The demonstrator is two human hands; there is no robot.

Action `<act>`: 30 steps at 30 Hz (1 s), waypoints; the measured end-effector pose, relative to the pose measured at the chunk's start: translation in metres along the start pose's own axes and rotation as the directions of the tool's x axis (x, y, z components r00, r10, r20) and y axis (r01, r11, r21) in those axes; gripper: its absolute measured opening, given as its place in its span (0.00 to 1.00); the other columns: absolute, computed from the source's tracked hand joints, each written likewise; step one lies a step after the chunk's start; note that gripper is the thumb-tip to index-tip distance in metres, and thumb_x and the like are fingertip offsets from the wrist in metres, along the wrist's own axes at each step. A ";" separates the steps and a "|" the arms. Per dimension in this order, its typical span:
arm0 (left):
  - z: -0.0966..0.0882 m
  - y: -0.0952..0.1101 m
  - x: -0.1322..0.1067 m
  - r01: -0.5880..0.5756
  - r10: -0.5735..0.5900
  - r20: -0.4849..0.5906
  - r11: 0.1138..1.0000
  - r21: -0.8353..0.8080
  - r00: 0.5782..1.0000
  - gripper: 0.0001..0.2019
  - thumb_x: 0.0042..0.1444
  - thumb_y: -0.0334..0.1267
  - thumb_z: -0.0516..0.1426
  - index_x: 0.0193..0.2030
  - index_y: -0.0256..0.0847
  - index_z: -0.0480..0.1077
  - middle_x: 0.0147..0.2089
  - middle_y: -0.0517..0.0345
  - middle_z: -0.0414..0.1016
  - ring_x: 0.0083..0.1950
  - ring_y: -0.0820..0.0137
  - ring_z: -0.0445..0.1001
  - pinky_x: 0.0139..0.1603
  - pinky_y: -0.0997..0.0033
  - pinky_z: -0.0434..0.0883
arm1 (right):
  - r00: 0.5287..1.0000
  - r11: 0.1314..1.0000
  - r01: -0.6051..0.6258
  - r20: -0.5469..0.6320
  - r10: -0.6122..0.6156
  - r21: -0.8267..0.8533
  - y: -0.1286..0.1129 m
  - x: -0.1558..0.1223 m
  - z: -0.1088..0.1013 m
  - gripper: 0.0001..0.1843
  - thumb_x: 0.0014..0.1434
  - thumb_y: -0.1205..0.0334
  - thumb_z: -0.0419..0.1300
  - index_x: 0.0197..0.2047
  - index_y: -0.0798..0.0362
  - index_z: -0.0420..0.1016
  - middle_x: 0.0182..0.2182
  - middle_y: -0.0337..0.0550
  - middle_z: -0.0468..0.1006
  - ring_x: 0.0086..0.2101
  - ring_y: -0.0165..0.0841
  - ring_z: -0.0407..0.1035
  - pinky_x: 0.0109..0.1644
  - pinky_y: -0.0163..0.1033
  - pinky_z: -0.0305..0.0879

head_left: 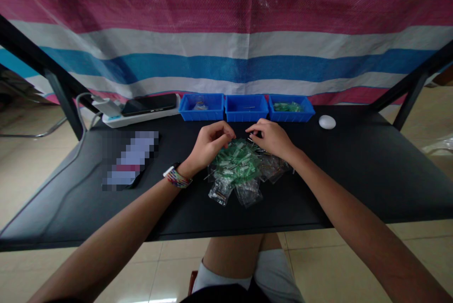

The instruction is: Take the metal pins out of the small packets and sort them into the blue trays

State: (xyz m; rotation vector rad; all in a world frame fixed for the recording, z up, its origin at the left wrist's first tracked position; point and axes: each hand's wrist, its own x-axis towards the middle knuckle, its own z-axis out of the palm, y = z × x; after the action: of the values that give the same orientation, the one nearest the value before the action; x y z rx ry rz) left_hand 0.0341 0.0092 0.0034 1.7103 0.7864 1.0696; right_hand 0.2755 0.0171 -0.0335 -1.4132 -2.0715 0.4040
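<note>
Taking the pile of small clear bags at the middle of the black table as the landmark: far to its left the tabletop runs to an angled edge, with a grey cable trailing over that side and a flat object blurred beyond reading lying between that edge and the pile. Behind and left of the pile a white power strip sits along the back edge with a dark phone on top. The near edge, just in front of the pile, is bare. The left hand rests at the pile's upper left, fingers curled in with thumb and forefinger drawn together; whether they pinch a piece cannot be told. The right hand rests at the pile's upper right, fingers bent down onto the bags, and its grip cannot be made out either. Right of the pile lies a broad open stretch of tabletop, with only a white round object behind it. Directly behind the pile stand three blue bins touching side by side: the left bin holds a few clear bits, the middle bin one thin small piece, the right bin a heap of green pieces. The bags in the pile hold green and clear parts.
</note>
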 end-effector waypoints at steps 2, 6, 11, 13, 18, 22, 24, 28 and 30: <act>0.000 0.000 0.000 -0.003 0.003 0.006 1.000 0.006 1.000 0.08 0.60 0.38 0.62 0.32 0.38 0.74 0.30 0.59 0.74 0.27 0.74 0.68 0.28 0.73 0.65 | 1.000 1.000 -0.008 0.010 0.008 -0.011 0.000 0.000 -0.001 0.11 0.62 0.69 0.67 0.45 0.49 0.87 0.37 0.41 0.79 0.29 0.30 0.66 0.35 0.38 0.57; 0.001 0.000 0.000 0.005 -0.005 0.022 1.000 0.020 1.000 0.08 0.59 0.39 0.61 0.31 0.38 0.74 0.30 0.59 0.74 0.27 0.74 0.69 0.28 0.73 0.66 | 1.000 1.000 -0.016 -0.012 0.015 -0.014 -0.004 -0.001 -0.004 0.07 0.59 0.70 0.66 0.38 0.50 0.84 0.34 0.40 0.77 0.29 0.30 0.66 0.34 0.38 0.57; 0.002 -0.001 0.000 0.014 -0.014 0.019 1.000 0.019 1.000 0.08 0.59 0.39 0.62 0.31 0.38 0.73 0.30 0.59 0.74 0.27 0.74 0.69 0.28 0.73 0.65 | 0.982 0.975 0.015 -0.189 0.028 0.221 -0.008 0.000 -0.008 0.04 0.58 0.69 0.64 0.34 0.52 0.80 0.31 0.40 0.77 0.28 0.31 0.68 0.34 0.39 0.61; 0.002 -0.002 0.000 0.015 -0.016 0.019 1.000 0.014 1.000 0.08 0.60 0.39 0.61 0.32 0.38 0.74 0.31 0.59 0.74 0.27 0.74 0.69 0.28 0.73 0.65 | 0.970 0.918 -0.001 -0.222 0.097 0.396 -0.011 0.001 -0.010 0.02 0.60 0.64 0.65 0.35 0.52 0.80 0.31 0.41 0.79 0.28 0.32 0.70 0.33 0.39 0.63; 0.002 -0.003 0.001 0.032 -0.033 0.047 0.999 0.031 0.998 0.12 0.65 0.43 0.59 0.35 0.38 0.76 0.31 0.58 0.74 0.28 0.73 0.71 0.29 0.73 0.67 | 0.967 0.717 -0.056 -0.141 0.212 0.695 -0.023 -0.002 -0.009 0.15 0.56 0.50 0.74 0.38 0.52 0.82 0.30 0.42 0.82 0.26 0.31 0.71 0.29 0.38 0.67; 0.001 -0.004 0.001 0.038 -0.045 0.081 0.996 0.084 0.996 0.15 0.67 0.47 0.58 0.36 0.38 0.77 0.31 0.57 0.75 0.28 0.73 0.71 0.29 0.74 0.67 | 0.966 0.678 -0.043 -0.142 0.214 0.734 -0.035 -0.006 -0.005 0.16 0.55 0.48 0.76 0.36 0.51 0.83 0.28 0.41 0.82 0.26 0.31 0.72 0.31 0.39 0.70; 0.001 -0.005 0.001 0.037 -0.047 0.103 0.995 0.093 0.994 0.15 0.67 0.47 0.59 0.35 0.38 0.76 0.31 0.57 0.75 0.29 0.73 0.71 0.30 0.74 0.67 | 0.967 0.682 -0.032 -0.150 0.206 0.730 -0.039 -0.009 -0.002 0.16 0.55 0.48 0.75 0.35 0.52 0.83 0.29 0.42 0.83 0.27 0.32 0.73 0.33 0.40 0.72; 0.001 -0.006 0.000 0.035 -0.043 0.120 0.997 0.069 0.992 0.13 0.65 0.45 0.61 0.35 0.38 0.76 0.32 0.57 0.76 0.30 0.72 0.71 0.31 0.74 0.68 | 0.970 0.700 -0.028 -0.151 0.192 0.714 -0.042 -0.011 0.000 0.16 0.56 0.47 0.74 0.36 0.51 0.82 0.30 0.43 0.83 0.29 0.33 0.74 0.33 0.41 0.72; 0.001 -0.006 0.000 0.029 -0.034 0.092 0.998 0.056 0.995 0.13 0.65 0.45 0.62 0.34 0.39 0.75 0.31 0.58 0.75 0.30 0.72 0.71 0.31 0.74 0.67 | 0.973 0.690 -0.032 -0.136 0.187 0.723 -0.042 -0.011 0.000 0.16 0.56 0.47 0.74 0.37 0.51 0.82 0.31 0.42 0.82 0.28 0.32 0.74 0.33 0.40 0.71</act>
State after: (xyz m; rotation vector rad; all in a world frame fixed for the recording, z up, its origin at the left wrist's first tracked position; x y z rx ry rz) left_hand 0.0347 0.0108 -0.0023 1.7743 0.7874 0.9484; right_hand 0.2475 -0.0091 -0.0133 -1.0250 -1.4019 0.9638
